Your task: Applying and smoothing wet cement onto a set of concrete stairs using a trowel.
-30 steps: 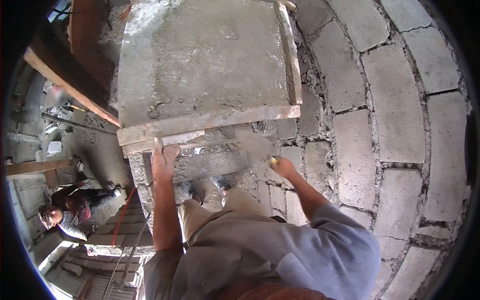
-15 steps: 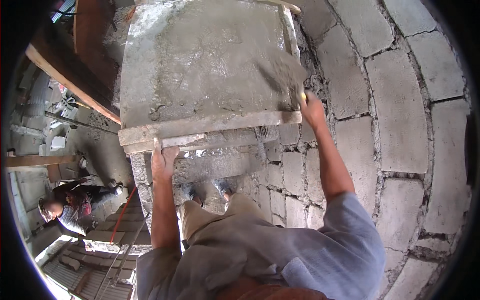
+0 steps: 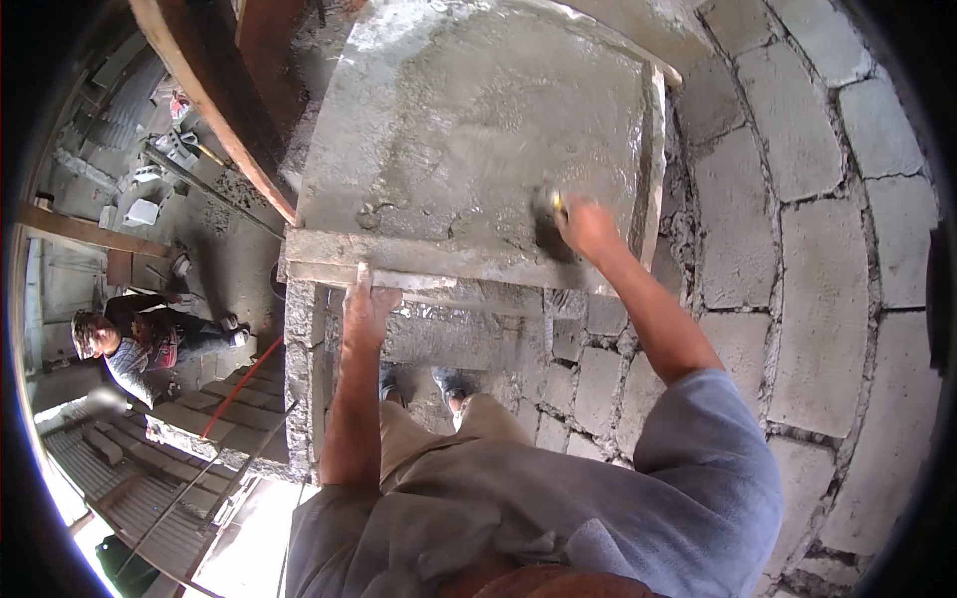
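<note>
In front of me lies a wet grey cement slab, framed by wooden form boards. My right hand is closed around the handle of a trowel, whose blade is blurred over the wet surface near the slab's front right. My left hand grips the front form board toward its left end. One of its digits points up against the board, and the others bend over a pale strip along the lower edge.
A concrete block wall rises on the right. A slanting wooden beam stands left of the slab. Down at the left, another person is near stacked blocks, with a red line and thin rods nearby. A rough ledge lies below the form.
My right hand has drawn the trowel from the slab's right edge inward, to the left. The view has shifted, so the slab appears farther right. My left hand stays on the front board.
</note>
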`<state>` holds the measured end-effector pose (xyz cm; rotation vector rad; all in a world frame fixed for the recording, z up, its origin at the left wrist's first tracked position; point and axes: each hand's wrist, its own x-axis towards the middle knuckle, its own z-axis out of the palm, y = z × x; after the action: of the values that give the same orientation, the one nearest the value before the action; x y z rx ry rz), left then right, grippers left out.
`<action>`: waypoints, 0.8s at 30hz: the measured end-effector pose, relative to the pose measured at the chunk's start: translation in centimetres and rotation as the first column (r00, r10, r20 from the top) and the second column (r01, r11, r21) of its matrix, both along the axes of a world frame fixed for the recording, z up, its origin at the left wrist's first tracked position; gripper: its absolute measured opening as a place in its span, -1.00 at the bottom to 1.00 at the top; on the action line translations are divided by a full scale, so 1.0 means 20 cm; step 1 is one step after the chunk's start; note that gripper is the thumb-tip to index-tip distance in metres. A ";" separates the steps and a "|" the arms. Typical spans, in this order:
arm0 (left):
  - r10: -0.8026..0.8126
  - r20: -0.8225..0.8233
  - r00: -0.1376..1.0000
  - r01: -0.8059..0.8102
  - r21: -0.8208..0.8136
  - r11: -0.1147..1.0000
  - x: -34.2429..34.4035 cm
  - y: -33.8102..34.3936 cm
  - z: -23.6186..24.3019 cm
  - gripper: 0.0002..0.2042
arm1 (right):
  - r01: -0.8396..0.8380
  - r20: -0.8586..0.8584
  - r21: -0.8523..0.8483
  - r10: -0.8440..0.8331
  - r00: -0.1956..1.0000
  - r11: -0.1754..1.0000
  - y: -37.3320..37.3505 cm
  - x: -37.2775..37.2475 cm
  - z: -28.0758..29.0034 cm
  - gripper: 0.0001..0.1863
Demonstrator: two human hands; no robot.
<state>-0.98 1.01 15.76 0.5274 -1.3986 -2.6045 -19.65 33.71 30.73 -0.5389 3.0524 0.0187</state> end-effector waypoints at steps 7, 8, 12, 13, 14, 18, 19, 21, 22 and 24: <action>0.046 0.181 0.982 -0.066 0.102 0.993 -0.04 0.06 0.12 -0.49 | 0.100 -0.327 -0.116 -0.133 0.936 0.988 -0.13 -0.75 0.13 -0.73; 0.064 0.193 0.979 -0.083 0.090 0.992 -0.04 0.05 0.09 -0.49 | 0.089 -0.293 -0.065 -0.104 0.951 0.994 -0.22 -0.89 0.17 -0.72; -0.054 -0.160 0.986 -0.101 -0.813 0.574 0.00 0.02 -0.03 -0.50 | 0.010 -0.219 0.049 0.001 0.976 0.999 -0.55 -0.99 0.20 -0.67; 0.025 -0.063 0.998 -0.053 -0.512 0.858 0.00 0.00 -0.13 -0.49 | -0.023 -0.207 0.042 0.031 0.978 0.999 -0.68 -0.93 0.21 -0.67; 0.054 0.044 0.998 -0.049 -0.110 0.993 0.01 0.00 -0.18 -0.48 | -0.051 -0.113 0.058 0.057 0.992 0.997 -0.76 -0.82 0.21 -0.64; -0.011 0.028 1.000 0.016 -0.191 0.981 -0.03 0.02 -0.13 -0.50 | -0.162 0.118 0.076 0.152 0.981 0.984 -0.79 -0.63 0.17 -0.55; -0.021 0.026 0.999 0.026 -0.191 0.981 -0.05 0.04 -0.07 -0.50 | -0.152 0.117 0.077 0.142 0.983 0.985 -0.77 -0.61 0.16 -0.55; 0.017 0.183 0.983 -0.061 0.237 0.970 -0.07 0.05 0.06 -0.52 | -0.429 0.053 0.018 0.427 0.903 0.903 -0.73 -0.57 0.14 -0.56; 0.010 0.190 0.982 -0.055 0.235 0.970 -0.05 0.05 0.07 -0.52 | -0.422 0.059 0.013 0.421 0.905 0.907 -0.76 -0.52 0.15 -0.56; -0.079 -0.143 0.987 -0.038 -0.671 0.741 0.00 0.03 0.08 -0.53 | -0.478 0.223 0.087 0.451 0.864 0.874 -0.79 -0.47 0.20 -0.57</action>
<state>-1.01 1.59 17.41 0.1790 -2.1181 -1.8674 -29.10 17.91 34.65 -1.1750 2.6289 0.1814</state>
